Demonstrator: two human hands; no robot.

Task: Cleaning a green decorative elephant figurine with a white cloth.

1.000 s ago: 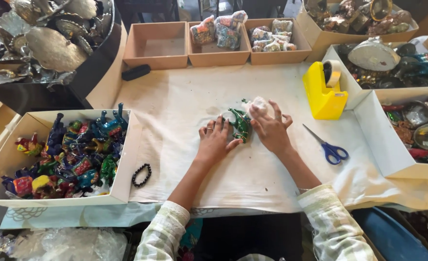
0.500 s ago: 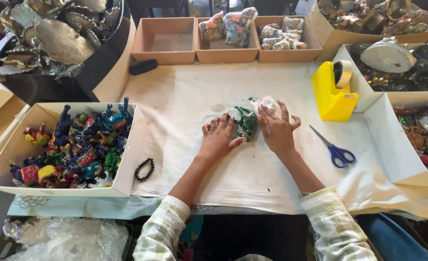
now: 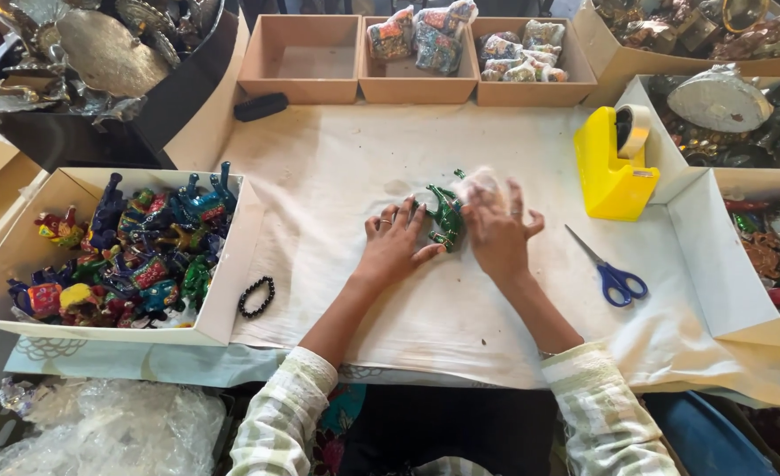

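The green figurine (image 3: 447,214) under the hands looks glossy and painted, partly covered by thin, clear, crinkled plastic wrap (image 3: 478,183). It lies on a matt, off-white cloth (image 3: 337,167) that is creased and faintly stained, while the yellow tape dispenser (image 3: 609,172) is smooth, shiny plastic and the scissors (image 3: 609,269) have bright metal blades and blue plastic handles. The small boxes (image 3: 300,57) at the far edge are plain, matt brown cardboard, and the bracelet (image 3: 256,297) is made of dark, glossy beads.
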